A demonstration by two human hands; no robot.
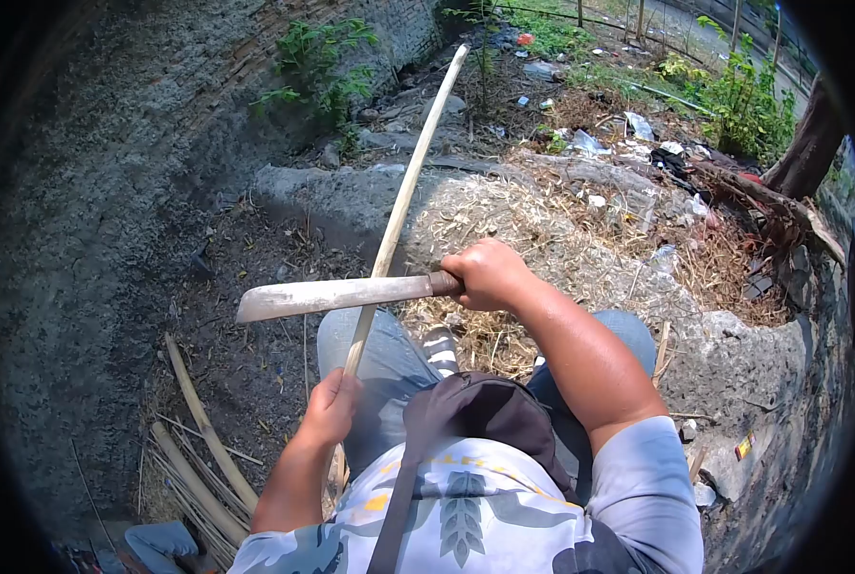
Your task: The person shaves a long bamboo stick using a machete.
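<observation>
My right hand grips the dark handle of a machete, its broad blade pointing left. The blade lies across a long pale wooden stick, overlapping it in this view. Lower down, my left hand is wrapped round the near end of the stick, beside my left knee. From there the stick slants up and away, its far tip over the rubble by the wall. A dark bag with a strap rests on my lap.
A rough wall rises close on the left. Cut sticks lie at lower left, near another person's leg. Pale shavings cover a concrete ledge ahead. Litter, a tree trunk and green plants stand farther off.
</observation>
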